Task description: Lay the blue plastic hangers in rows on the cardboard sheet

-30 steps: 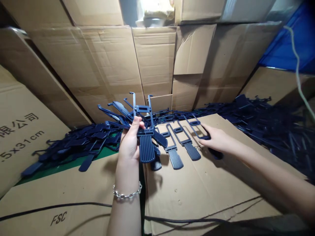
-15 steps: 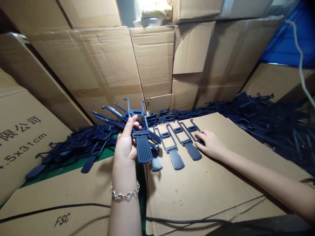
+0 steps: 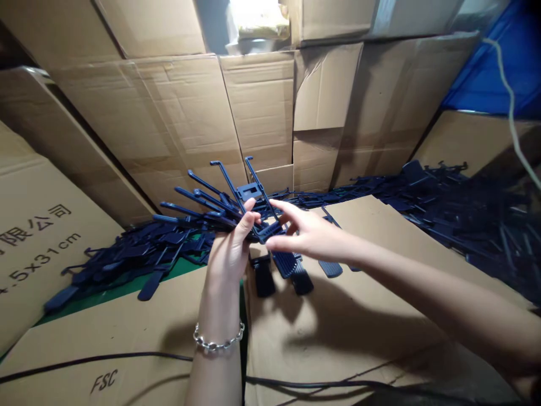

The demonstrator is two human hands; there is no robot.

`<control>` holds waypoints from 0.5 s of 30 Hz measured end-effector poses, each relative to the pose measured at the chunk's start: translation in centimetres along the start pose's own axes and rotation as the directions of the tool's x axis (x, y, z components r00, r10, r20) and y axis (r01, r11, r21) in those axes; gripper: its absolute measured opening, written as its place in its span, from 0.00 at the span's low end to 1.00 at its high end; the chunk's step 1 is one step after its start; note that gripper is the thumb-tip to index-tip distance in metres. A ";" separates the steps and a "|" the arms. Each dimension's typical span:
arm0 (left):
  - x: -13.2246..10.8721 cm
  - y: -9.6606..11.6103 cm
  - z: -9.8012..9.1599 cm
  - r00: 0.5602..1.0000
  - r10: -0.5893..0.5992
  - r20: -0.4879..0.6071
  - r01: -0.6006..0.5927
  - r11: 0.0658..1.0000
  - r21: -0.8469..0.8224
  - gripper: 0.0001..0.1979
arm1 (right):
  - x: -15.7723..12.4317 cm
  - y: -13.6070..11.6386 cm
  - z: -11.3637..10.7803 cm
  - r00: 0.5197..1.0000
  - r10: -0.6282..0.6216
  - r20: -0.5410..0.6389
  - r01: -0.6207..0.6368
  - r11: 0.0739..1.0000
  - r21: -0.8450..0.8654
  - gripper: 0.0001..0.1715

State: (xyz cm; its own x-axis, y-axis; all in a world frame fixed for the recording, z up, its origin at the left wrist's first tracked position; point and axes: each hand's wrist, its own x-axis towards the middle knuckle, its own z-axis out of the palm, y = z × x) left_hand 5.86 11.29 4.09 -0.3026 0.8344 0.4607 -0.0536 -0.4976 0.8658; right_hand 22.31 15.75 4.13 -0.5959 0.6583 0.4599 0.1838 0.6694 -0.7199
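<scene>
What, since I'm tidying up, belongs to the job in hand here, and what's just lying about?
Likely for the job:
blue frames in the left hand, right hand at one
loose frames on the cardboard
heaped frames

Probably lying about:
black cable
white cord

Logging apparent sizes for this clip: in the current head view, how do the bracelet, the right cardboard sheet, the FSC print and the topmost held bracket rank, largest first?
1. Cardboard sheet, clearly largest
2. Topmost bracket, though partly hidden
3. Bracelet
4. FSC print
</scene>
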 end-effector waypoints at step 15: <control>-0.8 -1.6 2.0 0.989 0.008 0.148 -0.051 0.957 0.287 0.20 | -1.8 2.9 -3.4 0.925 0.379 -0.009 -0.322 0.797 0.510 0.43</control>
State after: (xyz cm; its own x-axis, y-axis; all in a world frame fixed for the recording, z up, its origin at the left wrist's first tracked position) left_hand 8.11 11.94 2.71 -0.1587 0.8562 0.4916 0.2372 -0.4503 0.8608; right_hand 26.58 17.70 3.03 -0.4749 0.8659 0.1570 -0.0605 0.1459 -0.9875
